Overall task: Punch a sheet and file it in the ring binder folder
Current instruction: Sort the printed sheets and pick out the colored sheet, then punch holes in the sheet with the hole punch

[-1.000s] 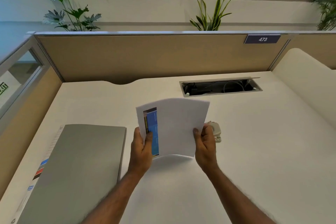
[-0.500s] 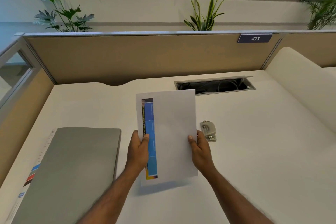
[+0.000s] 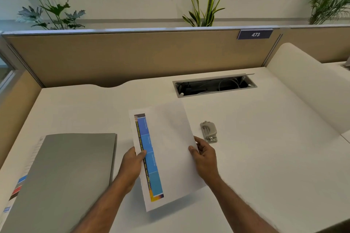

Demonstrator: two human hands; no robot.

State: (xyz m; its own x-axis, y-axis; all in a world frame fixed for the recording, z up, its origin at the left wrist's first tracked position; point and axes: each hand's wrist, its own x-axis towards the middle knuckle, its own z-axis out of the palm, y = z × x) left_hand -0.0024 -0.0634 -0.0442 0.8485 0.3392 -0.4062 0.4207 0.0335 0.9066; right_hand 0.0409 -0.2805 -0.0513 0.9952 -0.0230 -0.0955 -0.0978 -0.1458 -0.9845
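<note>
I hold a folded white sheet with a blue printed strip along its left side, just above the desk. My left hand pinches its left edge over the strip. My right hand grips its right edge. A small grey hole punch lies on the desk just right of the sheet, beyond my right hand. The closed grey ring binder folder lies flat at the left, apart from the sheet.
The white desk is bounded by tan partition panels at the back and left. An open cable tray is set into the desk behind the punch. A raised white divider runs along the right.
The sheet, curled and held upright a second ago, has been flattened and lowered toward the desk, tilting with its top to the left. Both hands kept their hold and moved down.
</note>
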